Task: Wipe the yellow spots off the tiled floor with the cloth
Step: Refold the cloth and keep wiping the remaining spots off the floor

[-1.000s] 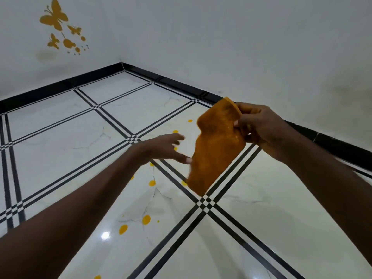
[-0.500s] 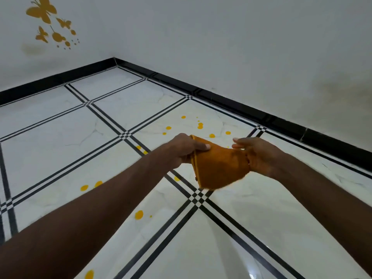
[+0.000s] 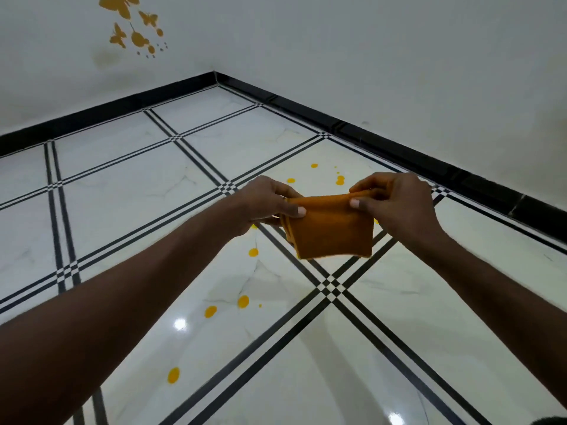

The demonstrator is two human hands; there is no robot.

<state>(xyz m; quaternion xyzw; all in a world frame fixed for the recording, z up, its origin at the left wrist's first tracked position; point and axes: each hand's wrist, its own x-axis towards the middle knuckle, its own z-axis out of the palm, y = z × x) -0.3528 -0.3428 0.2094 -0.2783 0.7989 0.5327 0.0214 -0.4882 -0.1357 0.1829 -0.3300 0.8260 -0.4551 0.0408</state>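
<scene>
Head view looks down along two bare forearms to the orange cloth (image 3: 329, 230), folded into a thick squarish pad and held up in the air well above the tiled floor (image 3: 129, 191), touching nothing but the hands. Its layered edges show at the lower left corner, so it looks folded several times over. The left hand (image 3: 267, 200) pinches the pad's upper left corner, thumb on the near face and fingers curled behind; the right hand (image 3: 395, 200) pinches the upper right corner the same way, thumb pressed to the front near the top fold. Each grip is therefore closed on the cloth, neither spread. Below and around lie the yellow spots: a cluster (image 3: 339, 179) on the far tile near the black skirting (image 3: 399, 148), a single spot (image 3: 253, 252) just under the left wrist, a pair (image 3: 242, 301) nearer, and another (image 3: 173, 375) close to the bottom of the view. None looks smeared, so I judge the wiping itself has not begun and the step in hand is readying the cloth as a pad. The next move, as I see it, calls for one hand to take the pad flat under its palm, bring it down onto the nearest spots and rub, keeping the folds together so a clean face meets the glossy tile. Black striped lines (image 3: 333, 291) cross the floor beneath the cloth, and butterfly decals (image 3: 132, 26) mark the white wall.
</scene>
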